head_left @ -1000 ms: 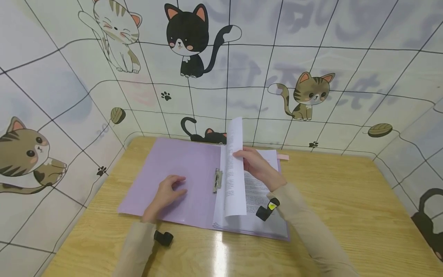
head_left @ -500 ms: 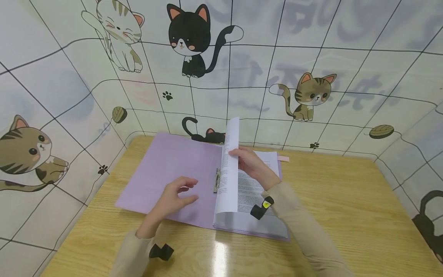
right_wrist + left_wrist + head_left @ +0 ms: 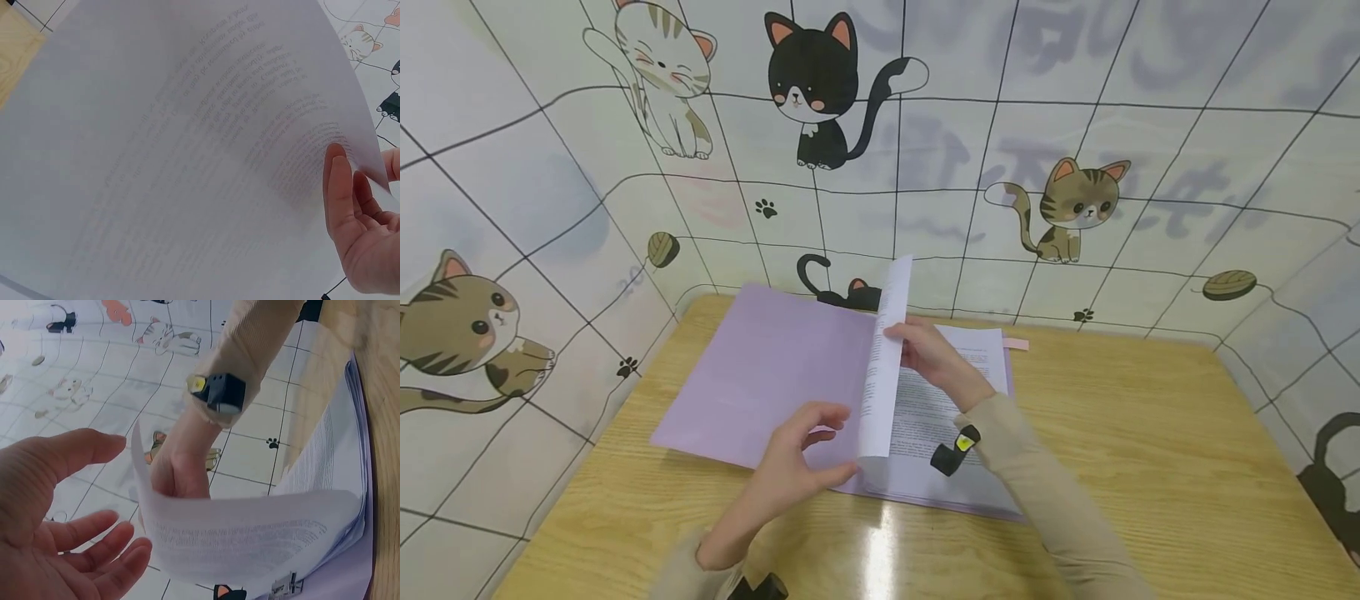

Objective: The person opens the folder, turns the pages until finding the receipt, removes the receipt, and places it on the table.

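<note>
Evidently the person's right hand (image 3: pixel 928 354) is grasping a white printed paper sheet (image 3: pixel 883 375), pinching it along its free long edge, with the thumb on the face turned toward the open purple cover. The sheet stands raised and curved over the middle of a light purple plastic folder (image 3: pixel 775 367), which lies spread open on the pale wood-grain table (image 3: pixel 1165 433). Its left cover lies to the left of the lifted sheet, while its right side bears a stack of white printed papers (image 3: pixel 955 417); a small pale pink paper tab (image 3: pixel 1017 343) sticks out past the stack's right edge, near the top. In the left wrist view a silvery metal clip (image 3: pixel 287 584) shows at the folder's spine, next to the foot of the bent sheet. The left hand (image 3: pixel 797 458) is released and holds nothing: its fingers curve loosely with the thumb spread away from them, over the lower part of the purple cover and just beside the sheet's lower end. Whether a fingertip brushes the paper is hard to tell from these angles. Both arms wear beige sleeves, with a small black camera (image 3: pixel 955 450) on the right wrist. Behind the table hangs a white grid-lined backdrop (image 3: pixel 955 217) printed with cartoon cats.
</note>
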Action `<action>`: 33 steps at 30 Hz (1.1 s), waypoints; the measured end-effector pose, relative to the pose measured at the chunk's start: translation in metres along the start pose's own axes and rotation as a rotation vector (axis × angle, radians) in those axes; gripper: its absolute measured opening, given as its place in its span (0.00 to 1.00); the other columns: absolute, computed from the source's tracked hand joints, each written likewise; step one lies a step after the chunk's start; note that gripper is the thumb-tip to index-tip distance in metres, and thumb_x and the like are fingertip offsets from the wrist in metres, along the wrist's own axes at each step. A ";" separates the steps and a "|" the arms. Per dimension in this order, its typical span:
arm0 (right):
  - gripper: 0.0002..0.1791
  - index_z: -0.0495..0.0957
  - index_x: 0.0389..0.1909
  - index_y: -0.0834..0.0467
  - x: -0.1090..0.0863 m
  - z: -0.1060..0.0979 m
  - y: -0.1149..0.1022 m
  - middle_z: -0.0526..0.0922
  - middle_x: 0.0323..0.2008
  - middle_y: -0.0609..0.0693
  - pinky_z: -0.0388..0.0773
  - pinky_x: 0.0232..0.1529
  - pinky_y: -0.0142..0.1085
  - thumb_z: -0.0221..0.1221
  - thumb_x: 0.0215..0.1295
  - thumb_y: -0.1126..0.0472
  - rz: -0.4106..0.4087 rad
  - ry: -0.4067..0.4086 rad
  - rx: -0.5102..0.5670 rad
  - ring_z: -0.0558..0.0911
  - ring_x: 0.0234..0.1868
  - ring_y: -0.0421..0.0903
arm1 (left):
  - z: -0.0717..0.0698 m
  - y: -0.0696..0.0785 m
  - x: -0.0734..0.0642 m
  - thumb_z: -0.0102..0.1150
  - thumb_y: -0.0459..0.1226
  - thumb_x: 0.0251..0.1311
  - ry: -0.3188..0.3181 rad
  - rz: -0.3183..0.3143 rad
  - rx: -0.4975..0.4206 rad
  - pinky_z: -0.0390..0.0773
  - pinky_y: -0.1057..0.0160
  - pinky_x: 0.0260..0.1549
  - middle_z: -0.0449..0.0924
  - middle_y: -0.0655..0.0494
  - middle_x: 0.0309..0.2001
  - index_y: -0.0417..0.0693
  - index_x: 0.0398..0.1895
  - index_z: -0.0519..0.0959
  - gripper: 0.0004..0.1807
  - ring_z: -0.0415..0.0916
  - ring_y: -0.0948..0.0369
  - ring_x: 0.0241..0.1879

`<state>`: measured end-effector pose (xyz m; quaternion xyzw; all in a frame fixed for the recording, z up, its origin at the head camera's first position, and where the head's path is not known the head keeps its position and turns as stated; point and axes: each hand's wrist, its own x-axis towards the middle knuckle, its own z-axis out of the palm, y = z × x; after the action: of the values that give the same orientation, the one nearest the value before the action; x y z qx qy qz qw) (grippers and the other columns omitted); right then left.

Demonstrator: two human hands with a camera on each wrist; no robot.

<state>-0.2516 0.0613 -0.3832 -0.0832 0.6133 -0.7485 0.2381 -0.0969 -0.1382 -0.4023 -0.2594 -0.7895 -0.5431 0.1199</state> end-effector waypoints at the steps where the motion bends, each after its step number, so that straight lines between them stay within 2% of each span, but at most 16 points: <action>1: 0.25 0.61 0.61 0.73 0.000 0.001 0.001 0.79 0.37 0.51 0.77 0.36 0.32 0.48 0.63 0.68 -0.001 -0.001 0.000 0.81 0.34 0.41 | 0.002 0.001 0.000 0.73 0.26 0.37 0.013 0.007 0.009 0.79 0.57 0.43 0.76 0.48 0.46 0.38 0.48 0.74 0.29 0.73 0.57 0.45; 7: 0.22 0.64 0.58 0.72 0.005 0.007 0.004 0.80 0.33 0.49 0.77 0.36 0.33 0.48 0.63 0.68 0.013 0.025 0.012 0.81 0.33 0.41 | 0.011 0.009 -0.001 0.74 0.27 0.34 0.102 0.088 0.108 0.79 0.54 0.40 0.75 0.45 0.47 0.35 0.49 0.73 0.32 0.73 0.50 0.43; 12: 0.18 0.66 0.53 0.71 0.009 0.013 0.008 0.80 0.31 0.48 0.77 0.36 0.33 0.48 0.62 0.69 0.028 0.048 0.026 0.81 0.31 0.41 | 0.017 0.015 0.001 0.74 0.26 0.32 0.164 0.166 0.177 0.79 0.55 0.40 0.75 0.48 0.47 0.36 0.50 0.73 0.33 0.74 0.51 0.43; 15: 0.17 0.67 0.52 0.70 0.011 0.016 0.010 0.80 0.31 0.49 0.78 0.36 0.33 0.48 0.63 0.68 0.038 0.047 0.035 0.81 0.31 0.41 | 0.021 0.017 0.003 0.73 0.26 0.31 0.197 0.191 0.225 0.78 0.56 0.40 0.74 0.49 0.47 0.37 0.49 0.74 0.33 0.74 0.52 0.43; 18: 0.19 0.66 0.53 0.70 0.011 0.019 0.012 0.79 0.32 0.50 0.78 0.36 0.33 0.49 0.62 0.67 0.045 0.045 0.033 0.81 0.31 0.42 | 0.025 0.017 0.005 0.72 0.25 0.31 0.227 0.176 0.305 0.78 0.56 0.38 0.73 0.48 0.46 0.36 0.48 0.74 0.32 0.73 0.53 0.43; 26: 0.21 0.65 0.55 0.71 0.014 0.026 0.016 0.79 0.33 0.52 0.79 0.38 0.36 0.48 0.62 0.68 0.056 0.055 0.029 0.81 0.31 0.43 | 0.027 0.017 0.009 0.67 0.21 0.33 0.291 0.060 0.541 0.78 0.59 0.30 0.73 0.45 0.42 0.34 0.43 0.74 0.26 0.71 0.53 0.39; 30: 0.22 0.65 0.56 0.72 0.013 0.028 0.017 0.80 0.33 0.52 0.79 0.38 0.36 0.48 0.62 0.68 0.057 0.050 0.025 0.81 0.31 0.43 | 0.024 0.014 0.010 0.65 0.19 0.36 0.306 0.048 0.584 0.80 0.60 0.27 0.74 0.44 0.39 0.33 0.40 0.75 0.21 0.74 0.53 0.35; 33: 0.22 0.65 0.57 0.73 0.012 0.030 0.017 0.80 0.32 0.52 0.79 0.36 0.34 0.49 0.62 0.68 0.058 0.043 0.026 0.81 0.30 0.42 | 0.021 0.013 0.010 0.62 0.18 0.37 0.312 0.037 0.575 0.79 0.63 0.25 0.75 0.44 0.37 0.32 0.38 0.76 0.19 0.75 0.53 0.31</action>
<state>-0.2458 0.0274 -0.3946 -0.0461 0.6104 -0.7510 0.2476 -0.0962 -0.1124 -0.3956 -0.1432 -0.8778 -0.3290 0.3175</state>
